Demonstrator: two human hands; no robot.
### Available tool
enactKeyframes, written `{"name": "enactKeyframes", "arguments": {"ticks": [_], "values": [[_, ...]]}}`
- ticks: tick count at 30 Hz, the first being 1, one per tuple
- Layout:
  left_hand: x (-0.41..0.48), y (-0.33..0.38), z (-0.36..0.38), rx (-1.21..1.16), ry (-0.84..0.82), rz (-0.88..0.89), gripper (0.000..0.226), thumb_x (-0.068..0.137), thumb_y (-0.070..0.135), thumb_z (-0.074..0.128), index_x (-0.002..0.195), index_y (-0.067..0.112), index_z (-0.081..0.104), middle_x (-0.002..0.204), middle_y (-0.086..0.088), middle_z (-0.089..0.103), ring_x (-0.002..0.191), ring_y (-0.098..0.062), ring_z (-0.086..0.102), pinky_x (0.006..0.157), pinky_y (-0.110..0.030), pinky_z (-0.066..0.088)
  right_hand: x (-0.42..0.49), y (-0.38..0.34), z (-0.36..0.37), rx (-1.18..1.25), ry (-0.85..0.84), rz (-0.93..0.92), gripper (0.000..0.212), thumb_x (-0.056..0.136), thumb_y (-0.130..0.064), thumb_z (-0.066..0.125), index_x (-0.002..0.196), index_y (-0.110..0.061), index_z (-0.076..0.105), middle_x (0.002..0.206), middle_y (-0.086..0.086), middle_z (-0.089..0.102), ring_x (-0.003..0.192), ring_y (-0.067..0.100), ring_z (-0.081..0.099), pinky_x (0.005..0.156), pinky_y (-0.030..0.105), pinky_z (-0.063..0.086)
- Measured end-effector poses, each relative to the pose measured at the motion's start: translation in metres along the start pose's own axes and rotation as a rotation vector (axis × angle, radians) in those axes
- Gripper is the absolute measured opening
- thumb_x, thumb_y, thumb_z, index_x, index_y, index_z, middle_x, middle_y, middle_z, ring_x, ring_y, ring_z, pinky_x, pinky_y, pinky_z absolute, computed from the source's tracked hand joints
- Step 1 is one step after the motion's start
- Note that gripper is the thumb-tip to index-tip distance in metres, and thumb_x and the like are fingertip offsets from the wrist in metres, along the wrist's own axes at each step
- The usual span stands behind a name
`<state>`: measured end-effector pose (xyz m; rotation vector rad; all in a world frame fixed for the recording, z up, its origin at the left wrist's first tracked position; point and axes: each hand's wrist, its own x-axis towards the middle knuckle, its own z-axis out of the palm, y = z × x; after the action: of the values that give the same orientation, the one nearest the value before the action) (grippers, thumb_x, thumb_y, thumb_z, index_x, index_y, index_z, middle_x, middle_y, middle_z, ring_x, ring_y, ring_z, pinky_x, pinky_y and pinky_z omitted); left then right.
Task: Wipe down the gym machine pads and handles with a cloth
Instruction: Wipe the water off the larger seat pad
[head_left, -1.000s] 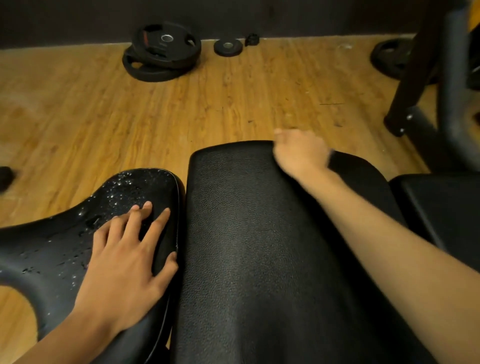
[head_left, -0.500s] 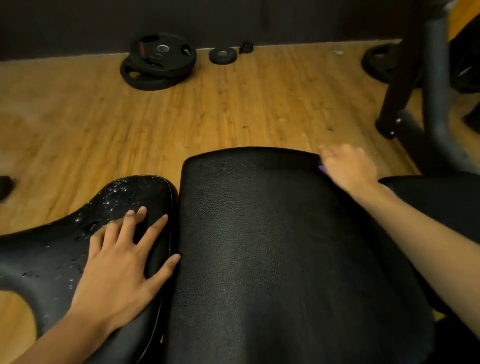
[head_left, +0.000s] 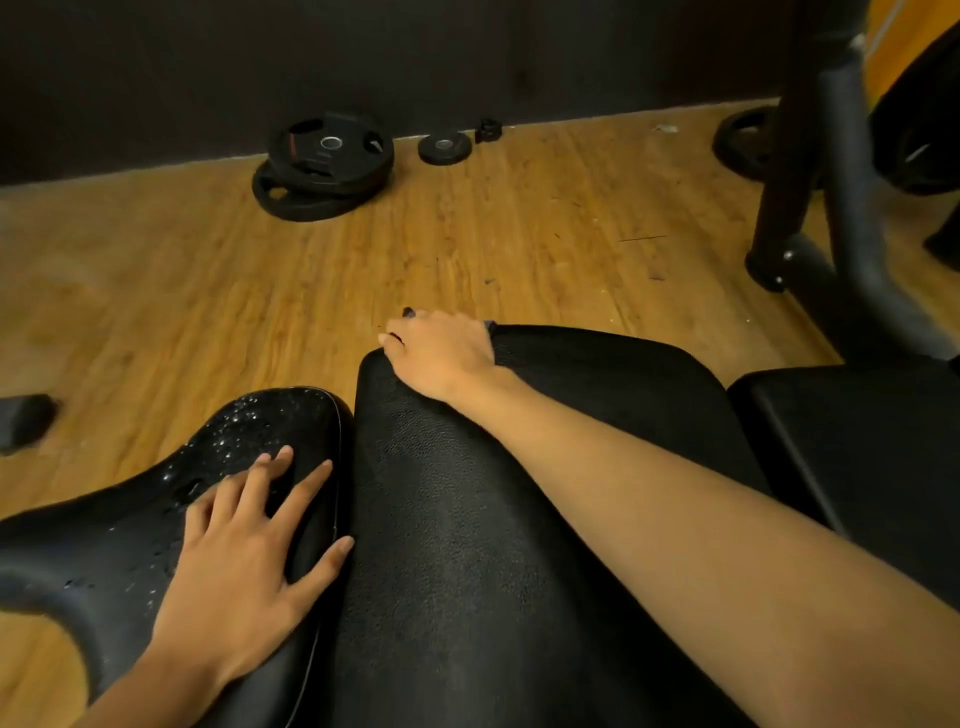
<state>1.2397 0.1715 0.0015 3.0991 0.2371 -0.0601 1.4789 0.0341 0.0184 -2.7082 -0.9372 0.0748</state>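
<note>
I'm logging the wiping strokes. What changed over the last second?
The right hand swept along the far edge of the centre pad, first to the right corner, then back to the left corner. The left hand stayed flat on the droplet-covered side pad; the weight plates did not move.

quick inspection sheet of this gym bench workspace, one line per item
surface: centre pad black, textured, no droplets seen; left pad beaded with droplets
job's things: cloth shows only as a dark scrap at the right hand's fingertips
clutter: stacked weight plates, small plate, dark block on the floor
grippers: left hand flat on left pad; right hand curled over centre pad's far edge
cables: nothing seen
surroundings: wooden floor, dark wall, machine frame at right
</note>
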Motion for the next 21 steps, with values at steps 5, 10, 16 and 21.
{"name": "enactKeyframes", "arguments": {"ticks": [5, 10, 16, 21], "values": [[0.0, -0.002, 0.004, 0.004, 0.006, 0.003, 0.081, 0.095, 0.079, 0.025, 0.153, 0.028, 0.051, 0.152, -0.01, 0.046, 0.141, -0.035, 0.042, 0.108, -0.056, 0.034, -0.034, 0.081, -0.011, 0.102, 0.084, 0.063, 0.039, 0.109, -0.049, 0.032, 0.114, -0.028, 0.065, 0.11, 0.005, 0.064, 0.108, 0.029, 0.063, 0.072, 0.035, 0.042], [0.001, -0.003, 0.004, 0.019, 0.021, 0.008, 0.081, 0.095, 0.078, 0.025, 0.151, 0.027, 0.053, 0.15, -0.012, 0.048, 0.138, -0.036, 0.044, 0.107, -0.055, 0.034, -0.094, 0.17, -0.026, 0.082, 0.116, 0.347, 0.041, 0.108, -0.05, 0.03, 0.103, -0.025, 0.062, 0.097, 0.002, 0.061, 0.094, 0.028, 0.063, 0.078, 0.045, 0.053], [0.0, -0.002, 0.003, -0.022, 0.032, 0.005, 0.077, 0.092, 0.072, 0.038, 0.149, 0.024, 0.056, 0.151, -0.015, 0.049, 0.14, -0.038, 0.045, 0.108, -0.055, 0.034, -0.049, 0.117, -0.016, 0.01, 0.129, 0.537, 0.045, 0.111, -0.04, 0.022, 0.095, -0.024, 0.062, 0.105, 0.009, 0.063, 0.1, 0.035, 0.062, 0.082, 0.04, 0.043], [0.001, -0.004, 0.003, 0.007, 0.034, 0.013, 0.077, 0.093, 0.074, 0.036, 0.151, 0.027, 0.052, 0.154, -0.015, 0.048, 0.143, -0.036, 0.043, 0.112, -0.052, 0.031, 0.006, -0.009, 0.007, -0.049, 0.031, 0.092, 0.033, 0.106, -0.029, 0.037, 0.108, -0.025, 0.069, 0.108, 0.004, 0.066, 0.102, 0.03, 0.065, 0.071, 0.035, 0.036]]}}
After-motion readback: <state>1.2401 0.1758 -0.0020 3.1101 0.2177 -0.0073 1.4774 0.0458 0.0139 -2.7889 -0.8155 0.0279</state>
